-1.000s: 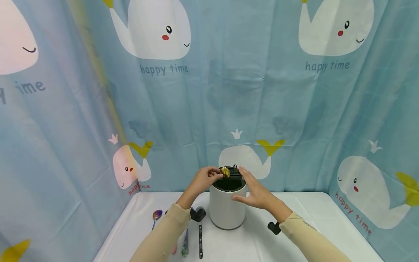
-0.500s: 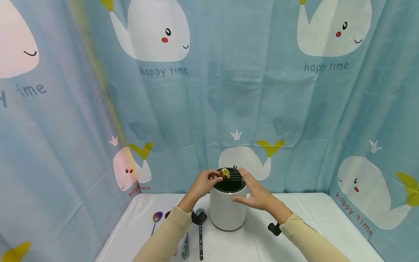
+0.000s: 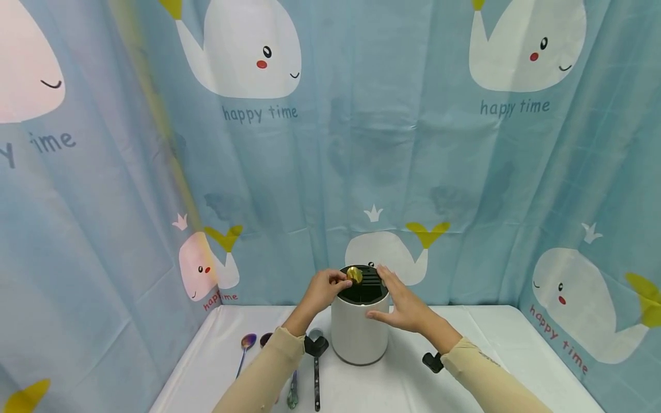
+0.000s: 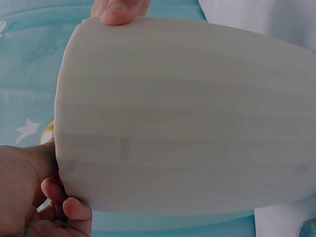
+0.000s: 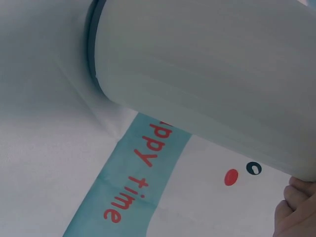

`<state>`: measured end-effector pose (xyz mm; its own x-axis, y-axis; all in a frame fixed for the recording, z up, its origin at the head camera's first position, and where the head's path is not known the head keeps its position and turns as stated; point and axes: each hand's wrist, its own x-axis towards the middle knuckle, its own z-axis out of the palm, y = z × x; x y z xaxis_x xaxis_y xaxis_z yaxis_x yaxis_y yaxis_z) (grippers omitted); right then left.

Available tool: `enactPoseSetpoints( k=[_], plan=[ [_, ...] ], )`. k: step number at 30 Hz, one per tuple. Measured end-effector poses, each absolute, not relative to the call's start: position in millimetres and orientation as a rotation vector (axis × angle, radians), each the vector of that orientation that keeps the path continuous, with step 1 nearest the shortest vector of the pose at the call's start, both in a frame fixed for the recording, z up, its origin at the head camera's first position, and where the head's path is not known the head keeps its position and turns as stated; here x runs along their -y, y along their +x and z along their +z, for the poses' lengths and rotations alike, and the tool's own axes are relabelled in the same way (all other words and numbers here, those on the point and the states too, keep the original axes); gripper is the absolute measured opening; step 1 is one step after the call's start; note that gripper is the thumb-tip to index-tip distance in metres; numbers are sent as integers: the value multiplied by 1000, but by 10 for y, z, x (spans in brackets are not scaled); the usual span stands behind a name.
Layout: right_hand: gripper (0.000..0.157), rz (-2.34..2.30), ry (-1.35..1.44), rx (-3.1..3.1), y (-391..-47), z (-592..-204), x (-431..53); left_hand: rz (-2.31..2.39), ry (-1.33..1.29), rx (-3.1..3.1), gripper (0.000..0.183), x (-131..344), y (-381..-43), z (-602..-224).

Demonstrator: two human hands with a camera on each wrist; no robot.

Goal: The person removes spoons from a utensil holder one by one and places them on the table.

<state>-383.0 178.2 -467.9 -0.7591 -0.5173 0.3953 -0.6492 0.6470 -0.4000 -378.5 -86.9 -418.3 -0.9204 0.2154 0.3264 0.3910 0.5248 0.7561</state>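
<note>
A white cylindrical utensil holder (image 3: 360, 337) with a black slotted top (image 3: 365, 293) stands upright on the table. My left hand (image 3: 321, 291) pinches a gold spoon (image 3: 354, 275) at the left of that top; the rounded gold bowl shows, while its handle is hidden. Against the holder's right side and rim lies my right hand (image 3: 405, 304), its fingers straight and the thumb reaching across the front wall. In the left wrist view the white wall hides most of the gold spoon (image 4: 48, 132).
Several spoons lie left of the holder, among them a purple-blue spoon (image 3: 248, 341) and a black-handled one (image 3: 317, 378); the left sleeve partly covers them. Behind the white table (image 3: 465, 367) hangs a blue whale-print curtain (image 3: 382, 160).
The gold spoon has turned slightly and shifted a little to the left in my left hand's fingers. My right hand keeps its place against the holder.
</note>
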Motion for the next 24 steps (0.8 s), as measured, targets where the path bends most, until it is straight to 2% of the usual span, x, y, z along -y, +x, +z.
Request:
enactPoseSetpoints(
  k=[24],
  plan=[
    [117, 778, 945, 2644, -3821, -4659, -1775, -1683, -498, 2352, 24, 1056, -3682, -4264]
  ],
)
